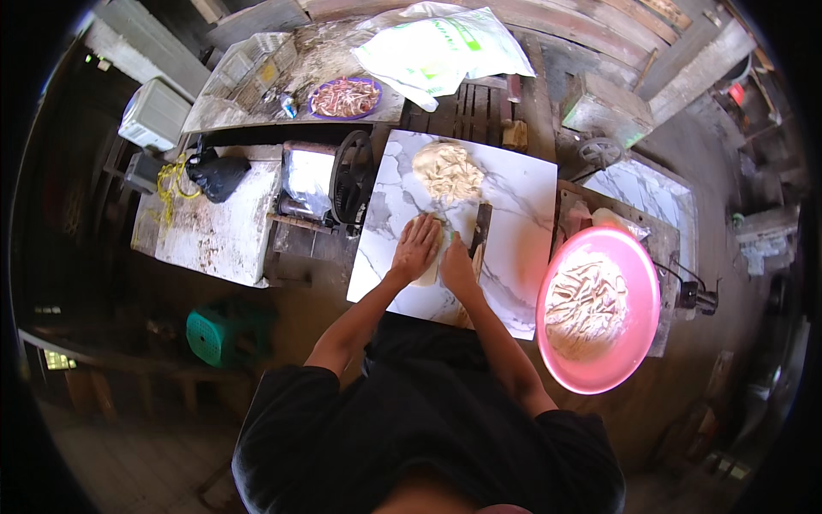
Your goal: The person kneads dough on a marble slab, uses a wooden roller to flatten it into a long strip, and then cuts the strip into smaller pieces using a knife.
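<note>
A white marble-patterned board [522, 197] lies in front of me. My left hand [418, 244] is laid flat on a pale, flattened piece of dough [425, 275], its fingers stretched forward and covering part of it. Close to its right, my right hand [458, 264] is closed around what looks like a knife, with a bit of green [451, 236] showing by the fingers; most of it is hidden. Farther up the board sits a larger folded mound of dough [448, 171]. A dark, narrow piece [484, 227] lies just beyond the right hand.
At the right stands a pink basin [638, 334] holding floured dough strips [586, 300]. A roller machine with a dark wheel [351, 177] adjoins the board's left. Behind are a purple-rimmed plate [379, 101] and a white sack [445, 56]. A green stool [208, 337] stands lower left.
</note>
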{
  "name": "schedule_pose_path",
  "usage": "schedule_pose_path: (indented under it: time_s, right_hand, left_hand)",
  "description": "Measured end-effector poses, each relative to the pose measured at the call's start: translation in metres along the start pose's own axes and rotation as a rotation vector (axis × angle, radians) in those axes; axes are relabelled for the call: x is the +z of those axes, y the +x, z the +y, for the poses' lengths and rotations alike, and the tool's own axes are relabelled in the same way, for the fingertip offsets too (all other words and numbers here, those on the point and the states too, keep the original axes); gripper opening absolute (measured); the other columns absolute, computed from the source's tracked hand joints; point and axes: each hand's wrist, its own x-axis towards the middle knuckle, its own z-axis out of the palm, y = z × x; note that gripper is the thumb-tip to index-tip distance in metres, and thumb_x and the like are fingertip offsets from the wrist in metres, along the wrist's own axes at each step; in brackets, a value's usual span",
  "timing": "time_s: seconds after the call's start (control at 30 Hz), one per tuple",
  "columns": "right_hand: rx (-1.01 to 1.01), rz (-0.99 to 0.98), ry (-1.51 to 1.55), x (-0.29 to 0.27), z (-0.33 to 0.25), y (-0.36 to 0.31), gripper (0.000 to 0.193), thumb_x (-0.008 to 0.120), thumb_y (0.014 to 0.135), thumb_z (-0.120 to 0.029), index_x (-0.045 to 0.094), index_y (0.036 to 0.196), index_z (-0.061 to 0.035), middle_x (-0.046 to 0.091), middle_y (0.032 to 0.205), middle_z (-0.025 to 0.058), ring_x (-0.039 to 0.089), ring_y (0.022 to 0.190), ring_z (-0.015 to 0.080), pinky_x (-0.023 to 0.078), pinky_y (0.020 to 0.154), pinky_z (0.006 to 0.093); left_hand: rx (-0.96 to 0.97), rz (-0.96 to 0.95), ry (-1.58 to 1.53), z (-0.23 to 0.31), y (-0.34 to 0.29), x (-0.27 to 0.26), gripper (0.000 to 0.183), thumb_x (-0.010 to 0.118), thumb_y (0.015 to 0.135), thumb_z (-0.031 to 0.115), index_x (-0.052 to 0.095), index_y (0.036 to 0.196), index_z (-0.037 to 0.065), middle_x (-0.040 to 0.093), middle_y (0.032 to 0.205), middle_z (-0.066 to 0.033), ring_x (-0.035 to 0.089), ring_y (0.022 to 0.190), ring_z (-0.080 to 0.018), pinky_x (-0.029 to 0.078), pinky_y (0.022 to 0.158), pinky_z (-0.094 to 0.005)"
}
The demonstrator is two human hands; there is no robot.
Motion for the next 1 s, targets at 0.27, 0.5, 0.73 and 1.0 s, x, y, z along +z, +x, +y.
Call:
schedule_pose_path:
  time_s: [0.27,0.5,0.73,1.0]
  right_hand:
    - [0.215,-0.036,-0.026,0.012,-0.025,-0.017,0.047,0.039,0.081,-0.009,0.022,0.123,0.0024,0.047,0.099,0.0298,0.051,0.084,0.044,0.042,0.072,0.047]
    - [0.342,-0.017,-0.072,0.015,-0.034,-0.024,0.046,0.04,0.081,-0.01,0.023,0.122,0.0008,0.048,0.097,0.0294,0.052,0.083,0.0441,0.042,0.071,0.0478]
    - [0.391,0.043,-0.176,0.022,-0.034,-0.023,0.049,0.042,0.08,-0.011,0.024,0.123,0.0028,0.049,0.096,0.0278,0.056,0.078,0.0393,0.047,0.066,0.0424]
    - [0.467,0.07,-0.296,0.025,-0.037,-0.019,0.043,0.042,0.079,-0.012,0.032,0.119,0.0014,0.053,0.09,0.0215,0.059,0.073,0.0343,0.049,0.062,0.0383]
  left_hand:
    - [0.091,-0.025,-0.035,-0.005,-0.005,0.001,0.05,0.036,0.084,0.023,0.028,0.127,0.001,0.022,0.135,-0.0114,0.016,0.127,-0.022,0.01,0.104,-0.0385]
    - [0.099,-0.078,-0.06,0.003,-0.008,0.005,0.048,0.036,0.085,0.024,0.027,0.128,0.003,0.02,0.137,-0.0107,0.015,0.128,-0.0217,0.008,0.103,-0.0386]
    - [0.179,-0.105,-0.147,-0.003,0.0,0.004,0.051,0.041,0.082,0.023,0.029,0.128,0.003,0.023,0.136,-0.0086,0.018,0.126,-0.021,0.012,0.102,-0.0381]
    - [0.249,-0.122,-0.073,-0.001,0.003,0.001,0.051,0.038,0.083,0.021,0.026,0.128,0.0,0.023,0.135,-0.011,0.015,0.128,-0.0216,0.009,0.103,-0.0372]
